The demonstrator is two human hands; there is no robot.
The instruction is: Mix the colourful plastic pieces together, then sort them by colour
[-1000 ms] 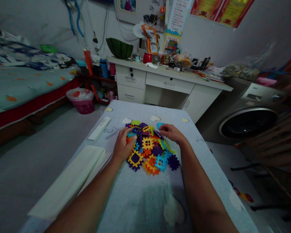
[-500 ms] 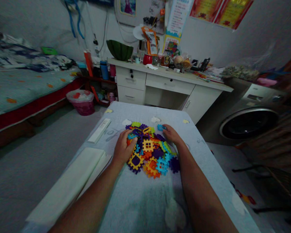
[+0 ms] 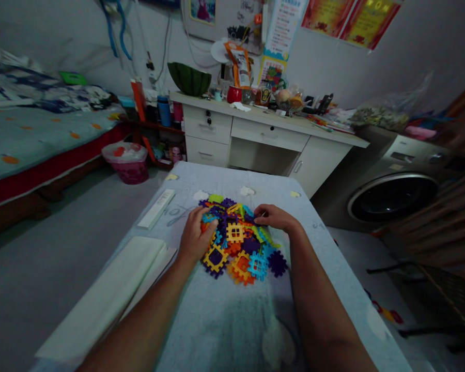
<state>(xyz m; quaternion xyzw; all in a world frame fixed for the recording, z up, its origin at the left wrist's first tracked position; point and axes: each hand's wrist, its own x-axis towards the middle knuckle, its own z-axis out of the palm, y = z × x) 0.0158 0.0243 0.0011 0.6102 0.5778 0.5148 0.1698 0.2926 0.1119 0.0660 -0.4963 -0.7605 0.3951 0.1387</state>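
Note:
A heap of toothed plastic building blocks in yellow, blue, purple, orange and green lies on the cloth-covered table. My left hand (image 3: 197, 235) cups the heap's left side, thumb and fingers apart, its fingertips partly hidden among the pieces. At the upper right edge is my right hand (image 3: 276, 216), fingers curved and thumb a little apart, touching the heap beside a blue block (image 3: 248, 211). Toward the front lie a yellow square block (image 3: 235, 233) with a window pattern, a light blue windowed block (image 3: 258, 265) and a dark purple block (image 3: 278, 263).
A pale cloth (image 3: 256, 178) covers the table. On its left are a narrow white box (image 3: 157, 209) and a long whitish flat package (image 3: 104, 294). Beyond stand a white desk (image 3: 269, 133), a washing machine (image 3: 391, 181) and a pink bin (image 3: 128, 168).
My right hand has moved down and inward against the heap. The blue block it held up lies at the heap's upper right edge. My left hand stays in place.

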